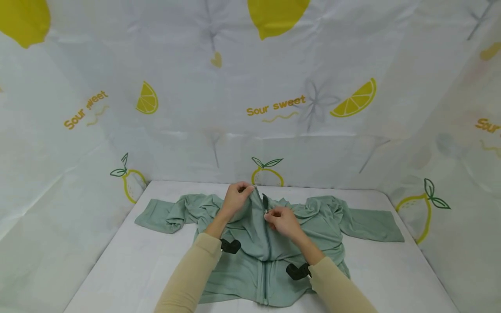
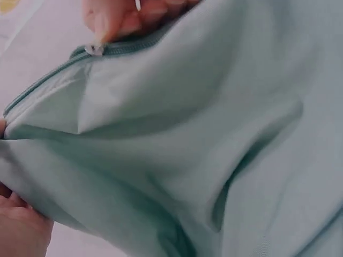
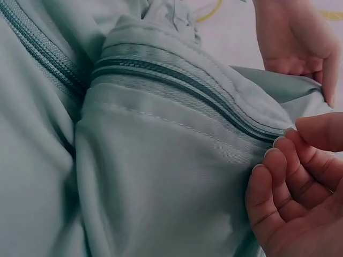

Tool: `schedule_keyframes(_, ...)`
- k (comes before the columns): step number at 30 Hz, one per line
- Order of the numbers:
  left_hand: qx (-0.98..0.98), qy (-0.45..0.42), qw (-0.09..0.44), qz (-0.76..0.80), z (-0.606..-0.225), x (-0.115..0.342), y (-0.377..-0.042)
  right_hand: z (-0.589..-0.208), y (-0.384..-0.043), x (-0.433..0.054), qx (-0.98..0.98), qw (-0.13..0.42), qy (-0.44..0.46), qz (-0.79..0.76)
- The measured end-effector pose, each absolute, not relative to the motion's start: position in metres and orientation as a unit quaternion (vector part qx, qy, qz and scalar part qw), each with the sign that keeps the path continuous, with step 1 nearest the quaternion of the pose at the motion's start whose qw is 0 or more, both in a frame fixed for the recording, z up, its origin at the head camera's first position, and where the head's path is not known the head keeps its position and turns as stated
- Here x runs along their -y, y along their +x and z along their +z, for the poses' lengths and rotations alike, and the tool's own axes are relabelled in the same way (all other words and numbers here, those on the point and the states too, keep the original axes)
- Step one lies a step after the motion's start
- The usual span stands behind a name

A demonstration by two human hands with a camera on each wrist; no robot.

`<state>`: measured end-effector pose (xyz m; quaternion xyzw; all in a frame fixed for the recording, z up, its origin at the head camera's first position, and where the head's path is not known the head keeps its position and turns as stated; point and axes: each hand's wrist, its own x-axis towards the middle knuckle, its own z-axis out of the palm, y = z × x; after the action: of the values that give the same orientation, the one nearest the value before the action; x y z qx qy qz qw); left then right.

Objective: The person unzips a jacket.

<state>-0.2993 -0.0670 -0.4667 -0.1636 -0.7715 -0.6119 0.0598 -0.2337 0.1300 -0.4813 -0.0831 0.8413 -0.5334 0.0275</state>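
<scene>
Two hands working the zipper of one green zip-up jacket on a white table.

From the head camera, "Sour sweet" is reading three times on the lemon-print backdrop (image 1: 274, 108); the jacket (image 1: 242, 243) is lying spread on the table (image 1: 129, 269), the left hand (image 1: 236, 198) pinching its collar top, the right hand (image 1: 282, 221) pinching the zipper pull (image 1: 266, 212). The left wrist camera is showing the silver pull between fingertips (image 2: 110, 27). The right wrist camera is showing the closed zipper teeth (image 3: 182, 85) and curled right fingers (image 3: 292, 176) gripping fabric.
</scene>
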Motion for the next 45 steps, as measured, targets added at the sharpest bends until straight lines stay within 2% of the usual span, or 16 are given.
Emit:
schedule_keyframes(5, 0.827, -0.166, 0.039, -0.536, -0.469, 0.073, -0.296, -0.483, -0.230, -0.131, -0.842, 0.019, -0.096, -0.530)
schedule_keyframes(11, 0.892, -0.187, 0.077, -0.404, -0.467, 0.071, -0.280, -0.477, -0.231, -0.133, -0.837, 0.006, -0.108, -0.536)
schedule_keyframes(13, 0.890, -0.185, 0.056, -0.412, -0.466, 0.069, -0.274, -0.475, -0.231, -0.133, -0.838, 0.001, -0.109, -0.535)
schedule_keyframes(18, 0.846, -0.182, -0.048, -0.499, -0.464, 0.062, -0.265, -0.471, -0.231, -0.133, -0.837, -0.008, -0.105, -0.537)
schedule_keyframes(20, 0.828, -0.173, -0.059, -0.531, -0.466, 0.058, -0.266, -0.470, -0.231, -0.132, -0.836, -0.009, -0.107, -0.538)
schedule_keyframes(27, 0.816, -0.140, -0.005, -0.560, -0.469, 0.048, -0.266, -0.473, -0.226, -0.135, -0.838, -0.009, -0.130, -0.530)
schedule_keyframes(38, 0.797, -0.069, 0.049, -0.599, -0.464, 0.062, -0.273, -0.486, -0.204, -0.138, -0.848, 0.023, -0.183, -0.497)
schedule_keyframes(45, 0.819, -0.067, 0.021, -0.569, -0.471, 0.069, -0.266, -0.488, -0.197, -0.139, -0.843, 0.041, -0.167, -0.510)
